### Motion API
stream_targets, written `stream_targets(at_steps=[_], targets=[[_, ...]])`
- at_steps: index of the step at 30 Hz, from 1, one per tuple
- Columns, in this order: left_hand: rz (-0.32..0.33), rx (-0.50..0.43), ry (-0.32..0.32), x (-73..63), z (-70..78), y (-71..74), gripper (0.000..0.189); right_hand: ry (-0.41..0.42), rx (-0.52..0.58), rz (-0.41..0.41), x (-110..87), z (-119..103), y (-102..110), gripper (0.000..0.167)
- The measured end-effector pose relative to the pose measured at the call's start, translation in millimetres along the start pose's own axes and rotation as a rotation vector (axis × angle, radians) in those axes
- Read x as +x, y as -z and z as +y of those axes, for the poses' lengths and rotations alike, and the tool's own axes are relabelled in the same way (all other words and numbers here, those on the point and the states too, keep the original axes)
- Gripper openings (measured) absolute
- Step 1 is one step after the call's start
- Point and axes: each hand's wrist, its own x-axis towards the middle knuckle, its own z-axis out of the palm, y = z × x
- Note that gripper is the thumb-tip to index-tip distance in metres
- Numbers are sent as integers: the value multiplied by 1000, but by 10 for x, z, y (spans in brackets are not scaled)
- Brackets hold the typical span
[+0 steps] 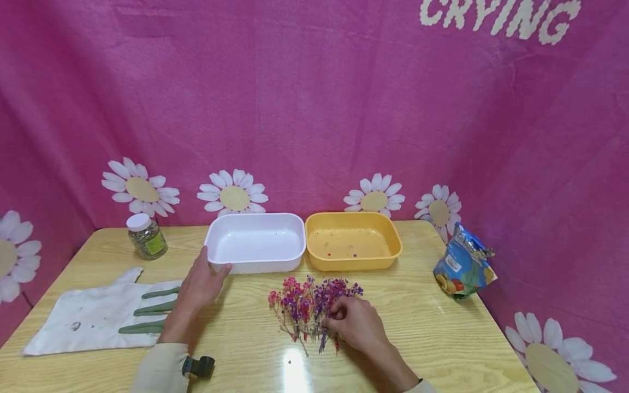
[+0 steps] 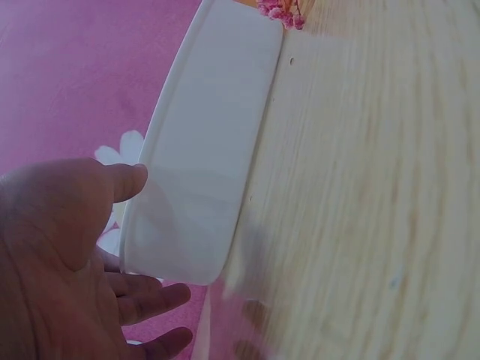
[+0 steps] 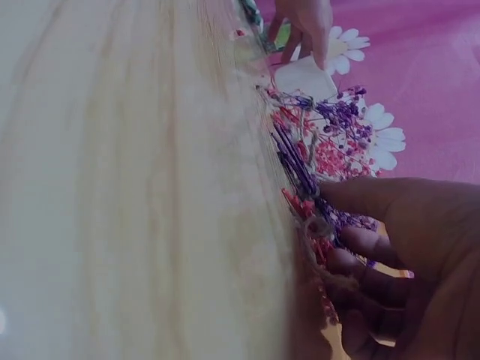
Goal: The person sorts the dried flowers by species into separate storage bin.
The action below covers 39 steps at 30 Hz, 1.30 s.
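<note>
The pink and purple flowers (image 1: 301,304) lie just below the frame's centre, at the fingertips of the right hand (image 1: 357,323), which pinches purple stems (image 1: 322,340). Above them on the worktop (image 1: 245,344) stand a yellow tub (image 1: 354,264) and a white tub (image 1: 267,266) (the left hand (image 1: 200,281), fingers loosely spread, touches its left corner).

Pink and purple flowers (image 1: 301,307), lower centre; white tub (image 1: 265,267) and yellow-orange tub (image 1: 354,264), mid-frame; magenta backdrop (image 1: 314,109) with white, yellow-centred daisies (image 1: 234,197); pale wood-grained desk (image 1: 245,333); green-striped white cloth (image 1: 98,316), lower left; blue packet (image 1: 456,267), right.
</note>
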Motion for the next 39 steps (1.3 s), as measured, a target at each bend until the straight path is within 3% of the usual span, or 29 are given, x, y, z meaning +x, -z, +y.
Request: stream_targets(at_steps=[8,12,27,34,39], targets=[[-6,-5,21,-12,-2,-2,85,-59,-63,20,23,-36,-51,36],[-8,-2,28,-10,-7,-3,86,-65,-72,30,33,-50,-57,27],[-10,0,25,13,-18,-3,88,-200,69,79,16,-14,66,20],[-17,2,30,9,-12,-19,87,-232,11,44,8,48,54,39],[-20,-3,33,-1,-16,-26,87,-214,-13,26,-5,72,48,29]])
